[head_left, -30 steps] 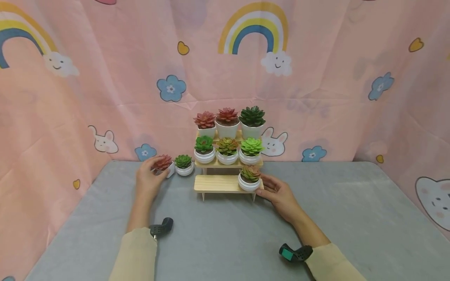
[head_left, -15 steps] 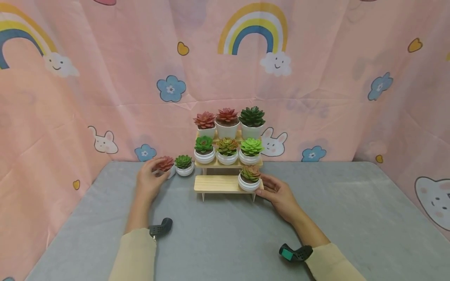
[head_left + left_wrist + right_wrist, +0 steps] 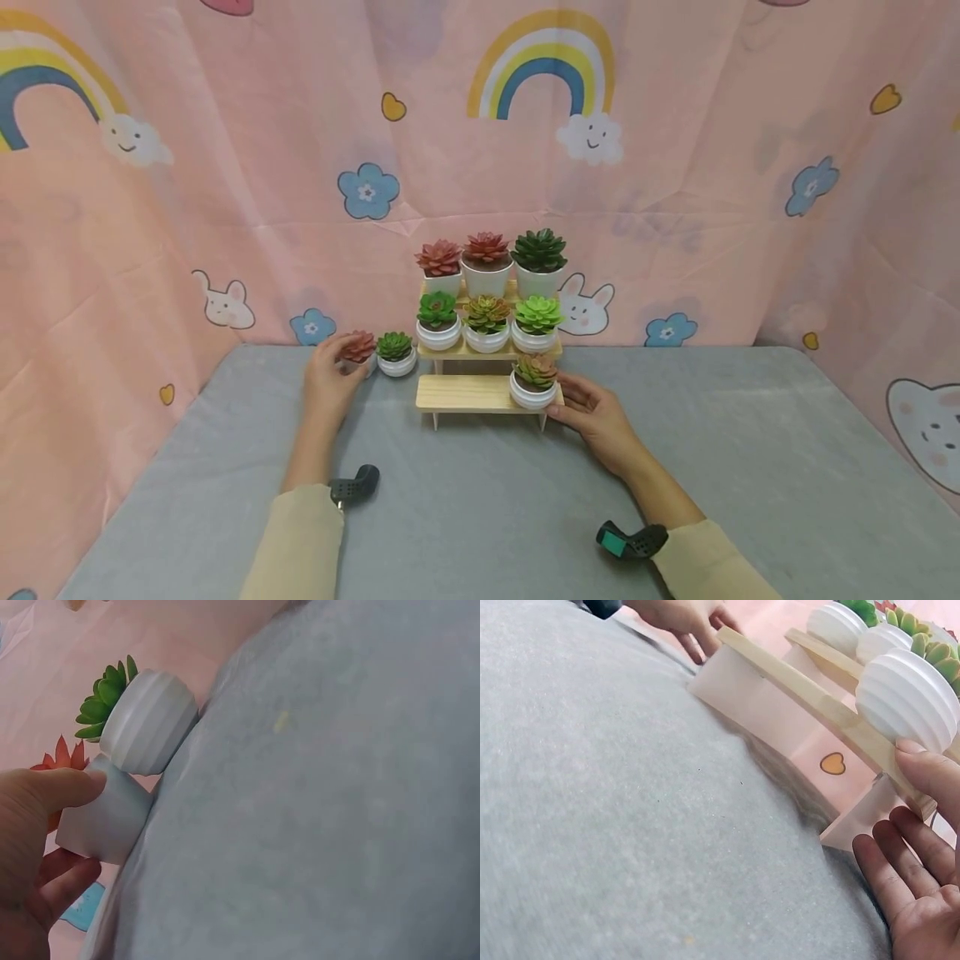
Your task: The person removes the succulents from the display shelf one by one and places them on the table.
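In the left wrist view, my left hand grips a white pot holding a red succulent, thumb on one side and fingers on the other. Right beside it on the table is a green succulent in a ribbed white pot. My right hand is at the right end of the stepped wooden stand. Its thumb touches the ribbed pot of the green-orange succulent on the lowest step. The other fingers extend loosely beside the stand's leg; the index finger is mostly hidden.
Three potted succulents stand on the stand's top step, among them a dark green one. Three more fill the middle step, including a light green one. A grey cloth covers the table, and a pink printed curtain hangs behind.
My left hand has shifted a little to the right with the red succulent, whose pot has gone from tilted to more upright, nearer the green one. The right hand has stayed in place.
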Tool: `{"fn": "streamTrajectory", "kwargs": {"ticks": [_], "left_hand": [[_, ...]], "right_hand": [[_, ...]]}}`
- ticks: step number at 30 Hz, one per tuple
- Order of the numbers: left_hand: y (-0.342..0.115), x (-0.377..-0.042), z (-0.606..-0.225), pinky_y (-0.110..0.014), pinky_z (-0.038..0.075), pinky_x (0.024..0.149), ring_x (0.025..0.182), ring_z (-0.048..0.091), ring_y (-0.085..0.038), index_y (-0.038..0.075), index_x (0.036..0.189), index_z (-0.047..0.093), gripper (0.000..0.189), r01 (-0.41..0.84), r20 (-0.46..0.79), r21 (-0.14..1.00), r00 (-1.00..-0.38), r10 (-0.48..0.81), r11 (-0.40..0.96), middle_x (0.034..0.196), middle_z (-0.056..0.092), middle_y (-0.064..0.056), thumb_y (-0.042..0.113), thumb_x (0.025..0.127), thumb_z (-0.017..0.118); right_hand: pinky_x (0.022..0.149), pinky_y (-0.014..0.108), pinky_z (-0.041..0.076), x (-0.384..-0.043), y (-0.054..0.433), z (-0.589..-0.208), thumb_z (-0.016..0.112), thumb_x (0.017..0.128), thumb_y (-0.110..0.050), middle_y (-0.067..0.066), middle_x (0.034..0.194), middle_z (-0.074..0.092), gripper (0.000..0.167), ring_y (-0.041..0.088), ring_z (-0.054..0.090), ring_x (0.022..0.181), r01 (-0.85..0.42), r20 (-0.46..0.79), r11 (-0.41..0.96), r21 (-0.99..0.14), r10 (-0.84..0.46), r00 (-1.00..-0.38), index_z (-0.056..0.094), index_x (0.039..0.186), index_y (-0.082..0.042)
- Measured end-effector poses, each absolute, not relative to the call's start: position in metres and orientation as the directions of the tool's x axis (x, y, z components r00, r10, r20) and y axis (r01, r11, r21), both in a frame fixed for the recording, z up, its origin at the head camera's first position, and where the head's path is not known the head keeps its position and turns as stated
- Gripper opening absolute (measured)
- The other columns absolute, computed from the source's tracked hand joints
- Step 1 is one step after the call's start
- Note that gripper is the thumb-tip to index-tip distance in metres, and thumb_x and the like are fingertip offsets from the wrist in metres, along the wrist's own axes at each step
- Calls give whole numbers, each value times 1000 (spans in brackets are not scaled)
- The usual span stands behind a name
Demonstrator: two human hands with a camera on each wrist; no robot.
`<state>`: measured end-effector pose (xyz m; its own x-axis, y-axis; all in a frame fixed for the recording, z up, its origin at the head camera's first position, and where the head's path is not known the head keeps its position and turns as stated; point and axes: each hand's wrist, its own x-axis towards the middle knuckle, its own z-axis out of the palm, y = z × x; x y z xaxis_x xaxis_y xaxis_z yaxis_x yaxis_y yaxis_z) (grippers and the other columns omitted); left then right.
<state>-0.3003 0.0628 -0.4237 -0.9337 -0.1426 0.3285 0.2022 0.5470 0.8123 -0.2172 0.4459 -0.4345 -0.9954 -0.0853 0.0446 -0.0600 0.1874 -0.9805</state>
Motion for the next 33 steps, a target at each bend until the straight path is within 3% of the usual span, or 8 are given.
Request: {"fn": "streamTrajectory", "kwargs": {"ticks": [8,16,23,26,33], "left_hand": [[61,-298,-413,-49,53,97,125,56,-34,4,134,63,52,212,303,788,-951,-65,578,143,55,-18,3,85,79],[66,-289,-380,-57,37,118,144,42,-42,4,134,63,49,179,291,739,-954,-68,649,152,48,-24,10,87,77],[86,-273,-344,-55,51,106,131,56,-36,14,137,62,50,255,350,749,-936,-39,612,152,51,-13,16,89,77],[98,-263,-329,-52,52,107,131,58,-32,18,137,63,50,307,364,780,-931,2,546,147,55,-9,16,89,78],[122,-242,-307,-49,53,107,125,63,-29,13,135,63,51,456,405,802,-890,209,385,137,65,-7,17,87,81]], "right_hand": [[92,12,52,-217,447,-435,71,94,-9,29,148,51,63,42,50,137,-66,50,201,-977,-80,-996,43,149,3],[94,14,51,-217,446,-434,72,94,-12,27,149,51,64,42,50,139,-62,45,210,-976,-84,-995,44,149,2],[94,14,52,-216,446,-433,72,94,-12,26,150,50,65,42,50,139,-53,36,201,-978,-83,-996,43,150,1],[94,14,52,-216,445,-433,72,94,-12,27,150,50,65,42,50,139,-47,31,198,-979,-82,-996,42,150,2],[93,13,52,-217,445,-434,71,94,-11,27,151,49,65,41,49,139,-45,30,186,-981,-86,-996,42,151,2]]}}
